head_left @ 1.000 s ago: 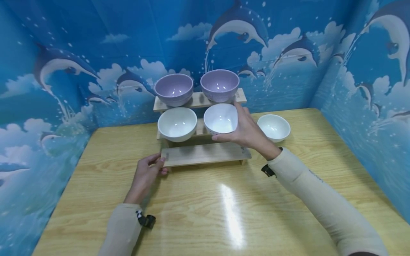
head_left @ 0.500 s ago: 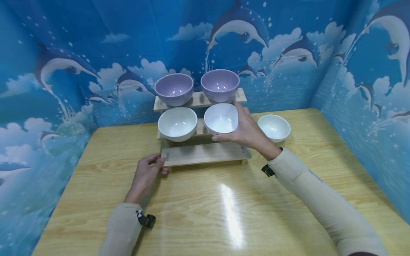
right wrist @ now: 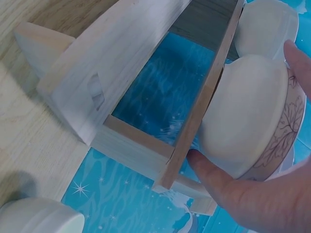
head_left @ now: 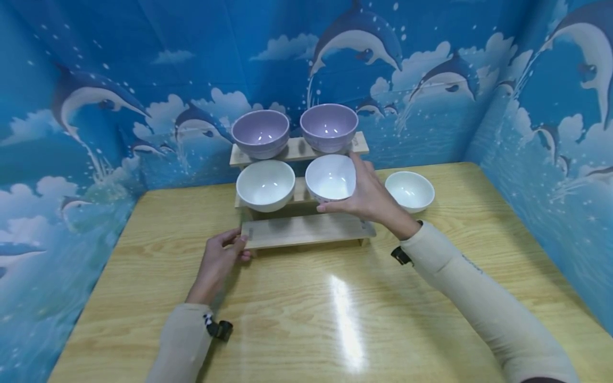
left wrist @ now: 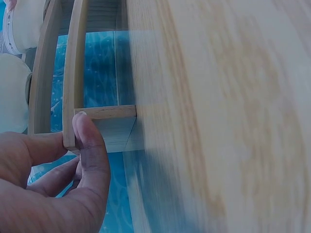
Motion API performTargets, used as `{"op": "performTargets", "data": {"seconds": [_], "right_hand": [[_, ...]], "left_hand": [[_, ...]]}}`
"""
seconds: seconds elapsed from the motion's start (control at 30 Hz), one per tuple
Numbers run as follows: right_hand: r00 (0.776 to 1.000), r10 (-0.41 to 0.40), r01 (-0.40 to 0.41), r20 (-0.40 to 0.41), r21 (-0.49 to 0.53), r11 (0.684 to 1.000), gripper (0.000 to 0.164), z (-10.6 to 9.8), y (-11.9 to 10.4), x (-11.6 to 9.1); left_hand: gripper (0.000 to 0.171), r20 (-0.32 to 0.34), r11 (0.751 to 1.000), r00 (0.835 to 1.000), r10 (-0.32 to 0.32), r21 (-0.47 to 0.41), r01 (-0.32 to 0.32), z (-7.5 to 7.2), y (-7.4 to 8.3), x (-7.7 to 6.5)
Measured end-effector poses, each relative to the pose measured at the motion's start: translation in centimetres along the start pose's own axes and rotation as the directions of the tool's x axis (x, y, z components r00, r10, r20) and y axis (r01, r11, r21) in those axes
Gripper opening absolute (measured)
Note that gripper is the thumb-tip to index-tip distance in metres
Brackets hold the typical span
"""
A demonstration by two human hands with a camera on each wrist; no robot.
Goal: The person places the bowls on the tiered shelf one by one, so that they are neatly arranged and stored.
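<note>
A three-step wooden rack stands on the table. My left hand pinches the left end of its lowest board, thumb on top in the left wrist view, where the board's end shows between thumb and fingers. On the middle step, my right hand grips a white bowl by its right side, thumb at the front. The right wrist view shows a brown leaf pattern round this bowl. Beside it on the same step sits a plain white bowl. Two purple bowls occupy the top step.
Another white bowl stands on the table right of the rack, behind my right forearm. The wooden table extends in front of the rack. Blue dolphin-print cloth encloses the back and sides.
</note>
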State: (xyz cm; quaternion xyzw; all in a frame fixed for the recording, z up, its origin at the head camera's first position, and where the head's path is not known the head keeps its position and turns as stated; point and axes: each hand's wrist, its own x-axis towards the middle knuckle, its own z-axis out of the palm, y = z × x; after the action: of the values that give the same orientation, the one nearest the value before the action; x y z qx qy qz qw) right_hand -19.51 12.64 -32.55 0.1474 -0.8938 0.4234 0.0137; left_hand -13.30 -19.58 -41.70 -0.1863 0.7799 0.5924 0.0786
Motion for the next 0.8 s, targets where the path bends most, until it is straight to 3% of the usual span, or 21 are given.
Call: {"op": "performTargets", "data": {"seconds": [0.4, 0.8], "right_hand": [[1.0, 0.003, -0.003, 0.01, -0.017, 1.0, 0.133, -0.4, -0.1, -0.2], [0.998, 0.057, -0.055, 0.024, -0.091, 0.994, 0.136, -2.8, -0.3, -1.3]], "left_hand": [[0.048, -0.001, 1.0, 1.0, -0.009, 0.0, 0.009, 0.1, 0.1, 0.0], [0.046, 0.003, 1.0, 1.0, 0.007, -0.02, -0.007, 0.0, -0.1, 0.1]]}}
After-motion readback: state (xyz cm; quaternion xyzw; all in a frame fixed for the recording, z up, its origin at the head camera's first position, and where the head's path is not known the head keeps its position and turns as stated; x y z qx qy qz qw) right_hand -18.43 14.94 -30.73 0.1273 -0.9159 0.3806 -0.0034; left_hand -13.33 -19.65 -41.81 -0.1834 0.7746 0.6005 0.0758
